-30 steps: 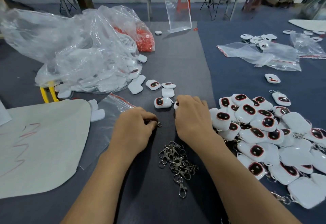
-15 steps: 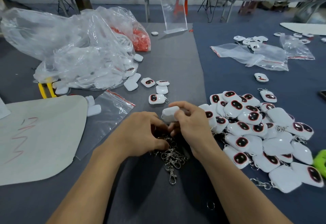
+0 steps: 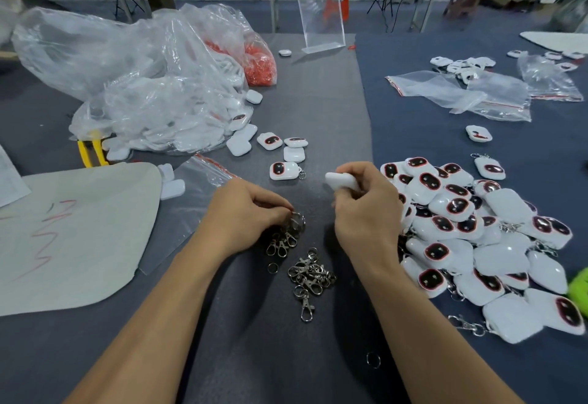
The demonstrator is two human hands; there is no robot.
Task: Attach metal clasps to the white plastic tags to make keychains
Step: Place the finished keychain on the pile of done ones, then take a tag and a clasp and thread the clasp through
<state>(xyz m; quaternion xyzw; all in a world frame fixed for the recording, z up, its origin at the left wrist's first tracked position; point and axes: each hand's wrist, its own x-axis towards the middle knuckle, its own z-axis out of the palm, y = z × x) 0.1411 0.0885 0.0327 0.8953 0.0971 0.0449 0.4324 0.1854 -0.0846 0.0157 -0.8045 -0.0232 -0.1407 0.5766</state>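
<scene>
Metal first: the left hand (image 3: 245, 212), just left of the frame's centre, has its fingers (image 3: 270, 203) curled and pinching one clasp (image 3: 297, 219) by its ring. It sits just above a small cluster of clasps (image 3: 281, 244) on the grey desk (image 3: 318, 101), and I cannot tell whether it hangs free of that cluster. A larger heap of clasps (image 3: 310, 273) lies just below and to the right, between the two forearms. The right hand (image 3: 366, 216), right of centre, grips a white tag (image 3: 342, 181) between thumb and curled fingers. The tag's plain white side is turned up and one end pokes out towards the left. It is held above the desk, near the clasp but apart from it. At the right of the frame lies a big pile of finished keychains (image 3: 461, 228), many with clasps showing. At upper left a clear bag (image 3: 152, 91) spills more bare tags. I judge the step in hand to be the pairing: one clasp and one tag are picked up but not yet joined. The next move would seem to call for bringing the two together and finding the tag's loop or hole, which is hidden from this view. The split ring then has to be worked through it, with a firm pinch, since the ring looks small and slick and could slip back into the cluster.
</scene>
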